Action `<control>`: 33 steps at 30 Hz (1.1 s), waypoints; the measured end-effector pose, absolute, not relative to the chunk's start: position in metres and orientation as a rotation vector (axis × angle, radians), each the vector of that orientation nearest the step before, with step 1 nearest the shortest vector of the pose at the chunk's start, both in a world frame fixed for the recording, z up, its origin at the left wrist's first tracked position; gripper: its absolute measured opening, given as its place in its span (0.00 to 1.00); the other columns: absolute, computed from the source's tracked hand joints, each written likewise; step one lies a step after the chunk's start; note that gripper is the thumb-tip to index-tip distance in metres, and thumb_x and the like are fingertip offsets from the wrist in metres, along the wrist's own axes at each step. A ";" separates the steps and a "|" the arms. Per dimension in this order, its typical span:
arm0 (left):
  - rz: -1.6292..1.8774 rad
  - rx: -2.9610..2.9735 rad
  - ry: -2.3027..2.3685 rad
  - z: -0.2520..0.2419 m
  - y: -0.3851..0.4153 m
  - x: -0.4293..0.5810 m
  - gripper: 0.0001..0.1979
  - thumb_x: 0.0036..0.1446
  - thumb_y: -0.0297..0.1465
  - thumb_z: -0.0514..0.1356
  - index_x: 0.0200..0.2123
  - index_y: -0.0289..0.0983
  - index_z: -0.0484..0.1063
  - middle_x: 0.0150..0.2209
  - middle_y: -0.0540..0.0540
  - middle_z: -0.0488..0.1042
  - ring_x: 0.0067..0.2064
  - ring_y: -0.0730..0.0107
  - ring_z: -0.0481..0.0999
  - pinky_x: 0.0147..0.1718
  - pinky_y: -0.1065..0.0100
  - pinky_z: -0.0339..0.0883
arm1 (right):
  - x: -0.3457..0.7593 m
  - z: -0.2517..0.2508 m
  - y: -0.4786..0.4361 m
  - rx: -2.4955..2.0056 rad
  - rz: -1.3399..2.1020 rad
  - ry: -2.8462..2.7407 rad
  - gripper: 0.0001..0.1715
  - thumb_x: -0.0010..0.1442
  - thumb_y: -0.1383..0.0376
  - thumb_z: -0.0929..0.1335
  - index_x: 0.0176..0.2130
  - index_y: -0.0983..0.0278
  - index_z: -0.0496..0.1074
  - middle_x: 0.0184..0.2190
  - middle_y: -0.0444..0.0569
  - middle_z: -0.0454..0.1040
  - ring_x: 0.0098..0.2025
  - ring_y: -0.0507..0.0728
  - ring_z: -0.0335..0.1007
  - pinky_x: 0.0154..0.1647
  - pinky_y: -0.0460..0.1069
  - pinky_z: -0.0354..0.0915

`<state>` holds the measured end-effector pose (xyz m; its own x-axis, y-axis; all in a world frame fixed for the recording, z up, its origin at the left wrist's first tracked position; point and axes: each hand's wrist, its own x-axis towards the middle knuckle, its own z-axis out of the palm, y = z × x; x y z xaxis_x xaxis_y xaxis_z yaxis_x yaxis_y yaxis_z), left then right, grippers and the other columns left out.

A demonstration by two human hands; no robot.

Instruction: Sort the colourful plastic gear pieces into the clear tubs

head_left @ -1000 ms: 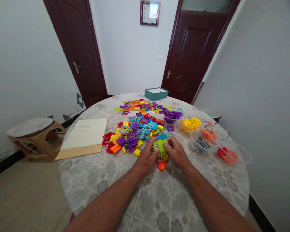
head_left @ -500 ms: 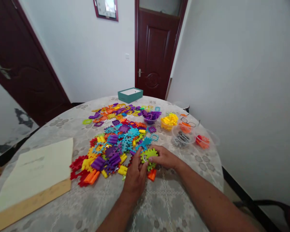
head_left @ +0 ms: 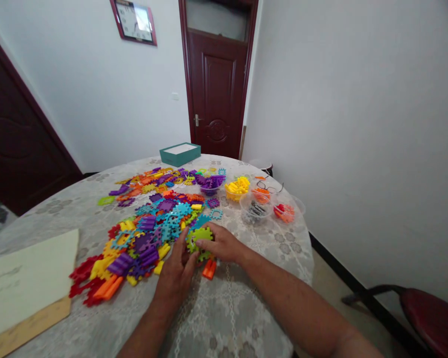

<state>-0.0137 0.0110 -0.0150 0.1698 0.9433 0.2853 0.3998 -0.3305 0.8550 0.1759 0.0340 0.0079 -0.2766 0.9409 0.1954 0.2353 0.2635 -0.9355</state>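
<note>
Green piece (head_left: 201, 237) between inward-turned hands (head_left: 174, 274) (head_left: 223, 243)

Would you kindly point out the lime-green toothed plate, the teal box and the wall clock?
Lime-green toothed plate (head_left: 201, 233): head view, on its upper face.
Teal box (head_left: 187, 158): head view, on its outer side wall.
Wall clock (head_left: 130, 22): head view, on its dial.

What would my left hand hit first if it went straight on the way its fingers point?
Probably the mixed pile of plastic pieces just past your left hand, though height is hard to judge.
</note>
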 end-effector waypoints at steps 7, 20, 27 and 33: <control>1.208 1.860 1.300 -0.017 0.014 -0.021 0.35 0.65 0.45 0.60 0.71 0.43 0.57 0.54 0.41 0.79 0.48 0.57 0.85 0.45 0.58 0.81 | 0.182 0.027 0.026 -1.103 0.963 -1.667 0.15 0.60 0.57 0.73 0.44 0.60 0.70 0.34 0.40 0.71 0.33 0.52 0.66 0.33 0.45 0.60; 1.307 2.423 1.409 -0.021 0.018 -0.026 0.16 0.67 0.40 0.57 0.50 0.42 0.79 0.44 0.46 0.84 0.43 0.61 0.85 0.44 0.64 0.80 | 0.315 0.127 0.074 -1.462 0.324 -1.667 0.24 0.62 0.53 0.71 0.53 0.61 0.71 0.41 0.46 0.76 0.40 0.56 0.70 0.40 0.48 0.63; 1.351 2.479 1.318 -0.019 0.018 -0.018 0.13 0.69 0.36 0.56 0.49 0.43 0.78 0.43 0.48 0.84 0.42 0.65 0.85 0.43 0.69 0.79 | 0.395 0.132 0.205 -1.981 -0.047 -1.631 0.17 0.61 0.60 0.71 0.49 0.65 0.75 0.46 0.55 0.80 0.45 0.59 0.74 0.43 0.48 0.63; 1.337 2.487 1.293 -0.024 0.018 -0.019 0.11 0.69 0.36 0.57 0.49 0.44 0.77 0.43 0.49 0.84 0.42 0.67 0.85 0.41 0.72 0.79 | 0.403 0.117 0.252 -2.100 -0.052 -1.525 0.19 0.61 0.61 0.71 0.51 0.66 0.76 0.49 0.59 0.80 0.49 0.62 0.75 0.47 0.50 0.65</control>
